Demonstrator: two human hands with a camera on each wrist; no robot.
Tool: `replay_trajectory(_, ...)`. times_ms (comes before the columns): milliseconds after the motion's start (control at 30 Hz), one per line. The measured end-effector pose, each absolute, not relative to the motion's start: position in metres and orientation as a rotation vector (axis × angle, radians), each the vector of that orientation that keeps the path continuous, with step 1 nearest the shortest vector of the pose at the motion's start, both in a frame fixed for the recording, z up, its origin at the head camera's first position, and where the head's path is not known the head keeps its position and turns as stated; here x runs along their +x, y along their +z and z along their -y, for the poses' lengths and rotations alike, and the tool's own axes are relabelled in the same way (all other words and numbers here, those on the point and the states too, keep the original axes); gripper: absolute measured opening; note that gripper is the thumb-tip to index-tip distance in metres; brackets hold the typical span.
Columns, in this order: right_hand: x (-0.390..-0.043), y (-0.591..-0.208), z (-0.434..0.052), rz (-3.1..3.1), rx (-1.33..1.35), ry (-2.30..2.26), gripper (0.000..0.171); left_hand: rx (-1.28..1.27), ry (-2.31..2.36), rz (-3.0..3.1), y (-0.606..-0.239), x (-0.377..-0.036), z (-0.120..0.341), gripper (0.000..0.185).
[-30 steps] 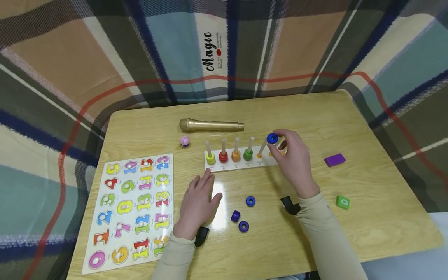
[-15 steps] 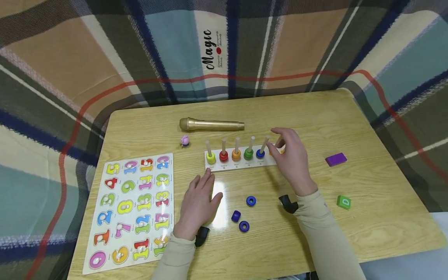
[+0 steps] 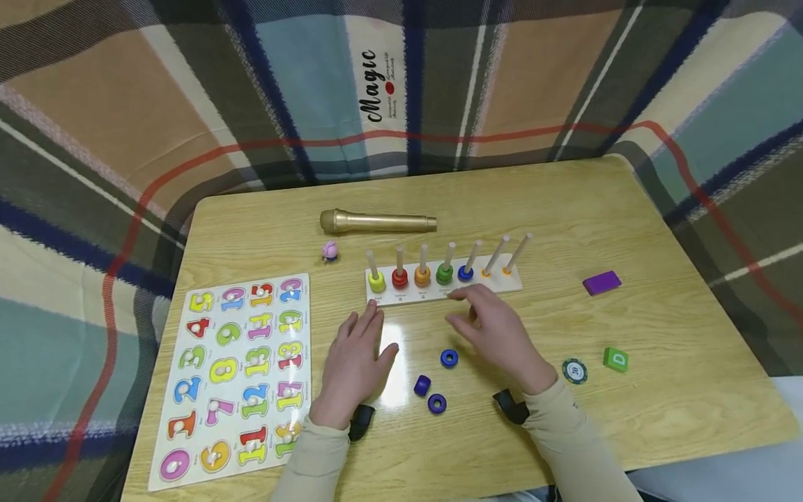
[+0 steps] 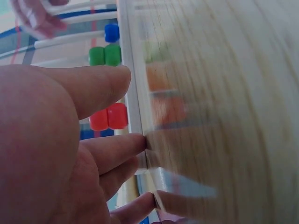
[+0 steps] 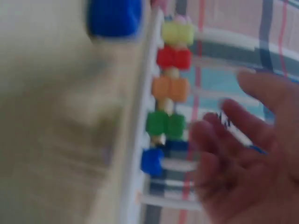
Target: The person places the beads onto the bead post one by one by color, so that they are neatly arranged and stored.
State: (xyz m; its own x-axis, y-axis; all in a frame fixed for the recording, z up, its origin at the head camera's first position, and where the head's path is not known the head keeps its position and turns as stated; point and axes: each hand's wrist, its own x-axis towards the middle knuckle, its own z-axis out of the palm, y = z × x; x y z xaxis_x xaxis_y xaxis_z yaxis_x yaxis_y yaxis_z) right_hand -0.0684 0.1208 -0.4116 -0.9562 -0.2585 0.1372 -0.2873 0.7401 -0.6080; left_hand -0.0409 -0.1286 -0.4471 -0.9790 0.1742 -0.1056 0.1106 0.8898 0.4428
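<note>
A white peg board (image 3: 511, 280) with several upright wooden pegs stands across the table. Yellow (image 3: 376, 282), red (image 3: 399, 279), orange (image 3: 422, 277) and green rings (image 3: 445, 275) sit on its left pegs. One blue ring (image 3: 465, 273) is on the peg after green; the two rightmost pegs carry no coloured ring stack. My left hand (image 3: 355, 366) rests flat, fingertips at the board's front left edge. Holding nothing, my right hand (image 3: 502, 335) hovers before the board with fingers loosely bent. Three loose blue rings (image 3: 448, 358) lie on the table between my hands.
A number puzzle board (image 3: 241, 369) covers the left side. Behind the peg board lie a gold microphone (image 3: 378, 222) and a small pink figure (image 3: 330, 251). To the right are a purple block (image 3: 602, 283), a green letter block (image 3: 616, 360) and a round chip (image 3: 574, 371).
The blue ring pinched in my right hand went onto the fifth peg and was let go. That hand then moved toward me and left, uncovering the right pegs and the chip. My left hand stayed.
</note>
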Motion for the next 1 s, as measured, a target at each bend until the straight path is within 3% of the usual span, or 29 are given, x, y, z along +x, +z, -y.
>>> replay_trajectory(133, -0.048, -0.425, -0.111, 3.122, 0.445, 0.961, 0.044, 0.225, 0.667, -2.925, -0.447, -0.042, 0.129, 0.067)
replay_trajectory(333, -0.032, -0.440, -0.108, 3.190, 0.435, 0.836, 0.027, 0.218, 0.675, -2.918, -0.446, -0.042, 0.129, 0.068)
replay_trajectory(433, -0.032, -0.440, -0.113, 3.156, 0.425, 0.815, 0.027, 0.221, 0.668, -2.916, -0.446, -0.042, 0.128, 0.068)
replay_trajectory(733, -0.072, -0.396, -0.140, 2.647, 0.269, 0.951, 0.032, 0.212, 0.667, -2.910, -0.447, -0.041, 0.128, 0.067)
replay_trajectory(1000, -0.116, -0.372, -0.136, 2.503, 0.162, 1.001, 0.032, 0.214, 0.679, -2.907, -0.446, -0.041, 0.129, 0.068)
